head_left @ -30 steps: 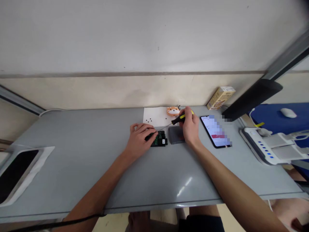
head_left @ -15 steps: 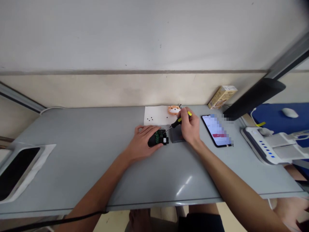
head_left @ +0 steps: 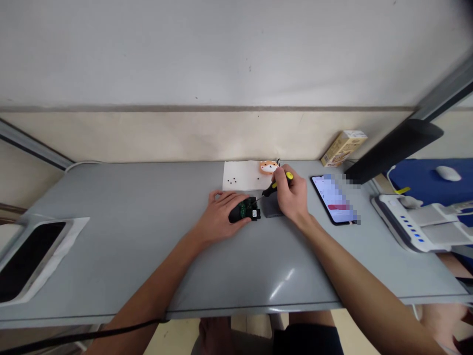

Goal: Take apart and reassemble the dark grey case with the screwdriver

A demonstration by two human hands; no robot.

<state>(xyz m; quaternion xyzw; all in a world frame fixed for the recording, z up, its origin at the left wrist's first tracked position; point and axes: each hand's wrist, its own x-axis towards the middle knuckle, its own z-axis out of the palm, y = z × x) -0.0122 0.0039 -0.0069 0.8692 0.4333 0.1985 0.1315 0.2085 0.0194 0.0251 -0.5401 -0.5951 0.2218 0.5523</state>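
Observation:
My left hand (head_left: 218, 217) is closed around a small opened black device (head_left: 255, 214), pinning it to the table. A green circuit board (head_left: 243, 209) shows inside it; the palm hides the rest. In my right hand (head_left: 292, 196) is a black-and-yellow screwdriver (head_left: 271, 189), slanted down to the left. Its thin tip reaches into the device, though I cannot tell exactly what it touches. Beneath the right hand sits a dark grey box (head_left: 272, 207), partly covered. Several tiny dark screws (head_left: 231, 181) lie on a white sheet (head_left: 246, 172) just behind, with an orange animal-face case (head_left: 268, 167).
Right of my hand lies a lit phone (head_left: 334, 199). Farther right are a white multi-port charging station (head_left: 402, 222), a black upright panel (head_left: 397, 150) and a carton (head_left: 343, 148). A dark-screened device (head_left: 33, 256) rests at far left. Another person's leg (head_left: 439, 320) shows at lower right.
The view has shifted slightly, so the things on the table appear a little farther right. Both hands keep their holds, and the screwdriver stays in the device.

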